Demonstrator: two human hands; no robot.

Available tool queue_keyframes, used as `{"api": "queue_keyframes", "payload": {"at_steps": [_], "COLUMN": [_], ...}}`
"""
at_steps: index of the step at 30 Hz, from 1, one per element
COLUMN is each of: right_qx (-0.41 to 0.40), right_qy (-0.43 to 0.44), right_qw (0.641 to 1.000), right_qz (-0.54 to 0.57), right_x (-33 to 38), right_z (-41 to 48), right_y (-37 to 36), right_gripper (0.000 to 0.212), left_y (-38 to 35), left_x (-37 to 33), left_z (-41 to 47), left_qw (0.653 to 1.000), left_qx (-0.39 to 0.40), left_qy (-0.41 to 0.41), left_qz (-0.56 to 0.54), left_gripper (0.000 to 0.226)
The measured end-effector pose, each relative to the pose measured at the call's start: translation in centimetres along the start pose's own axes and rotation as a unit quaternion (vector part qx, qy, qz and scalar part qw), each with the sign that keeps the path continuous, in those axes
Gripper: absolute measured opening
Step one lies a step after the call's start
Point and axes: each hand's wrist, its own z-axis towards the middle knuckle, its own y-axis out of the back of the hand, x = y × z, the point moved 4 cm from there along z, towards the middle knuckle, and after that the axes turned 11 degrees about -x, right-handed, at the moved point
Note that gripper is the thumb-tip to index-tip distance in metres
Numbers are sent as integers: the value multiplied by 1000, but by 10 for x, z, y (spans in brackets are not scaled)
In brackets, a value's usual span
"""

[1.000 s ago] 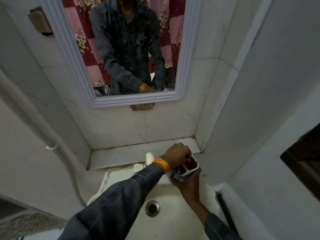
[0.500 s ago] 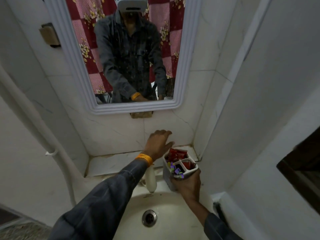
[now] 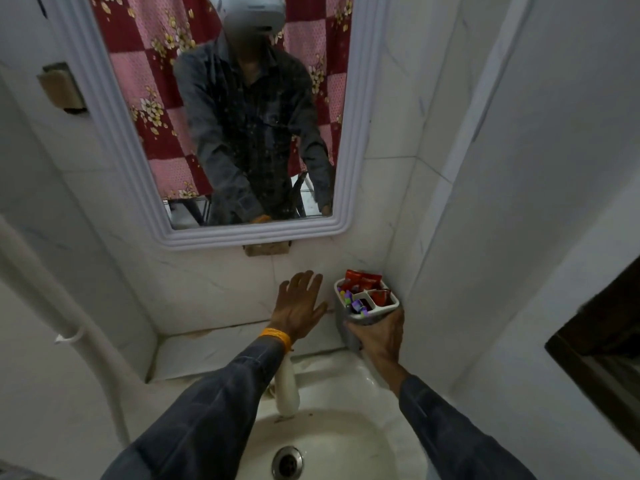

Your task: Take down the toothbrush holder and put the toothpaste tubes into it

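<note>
above the sink (image 3: 346, 445), right hand (image 3: 379, 336) grips the toothbrush holder (image 3: 363, 313); left hand (image 3: 299, 306) beside it, fingers spread.

Above the white sink (image 3: 346, 441), the right hand (image 3: 379, 336) grips a grey toothbrush holder (image 3: 349, 327) stuffed with red toothpaste tubes (image 3: 363, 282), while the left hand (image 3: 299, 306) hovers flat, fingers (image 3: 304, 280) spread, just beside the holder.

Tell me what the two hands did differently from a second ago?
The left hand with the orange wristband left the grey plastic toothbrush holder and now spreads open, empty, by the white tiled wall. The right hand lifted the holder from over the white sink toward the corner. The right hand's grip stayed, and the red toothpaste tubes remain inside.
</note>
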Motion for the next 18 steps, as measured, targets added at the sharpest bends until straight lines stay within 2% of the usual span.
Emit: {"api": "queue_keyframes", "payload": {"at_steps": [7, 11, 13, 15, 18], "right_qx": [-20, 21, 38, 47, 11], "right_qy": [-6, -30, -40, -14, 122], "right_qw": [1000, 999, 998, 992, 977], "right_qz": [9, 20, -28, -114, -174], "right_x": [-30, -26, -16, 3, 50], "right_z": [4, 7, 2, -13, -27], "right_y": [-21, -27, -17, -1, 23], "right_gripper": [127, 122, 134, 144, 142], "left_y": [-8, -7, 0, 9, 31], "left_x": [10, 9, 8, 9, 11], "left_z": [4, 3, 2, -2, -8], "left_qw": [1000, 1000, 1000, 1000, 997], "left_qx": [2, 11, 4, -7, -62], "left_qy": [-5, -2, 7, 13, 10], "left_qz": [-12, -20, -23, -26, -35], "left_gripper": [67, 65, 64, 63, 60]}}
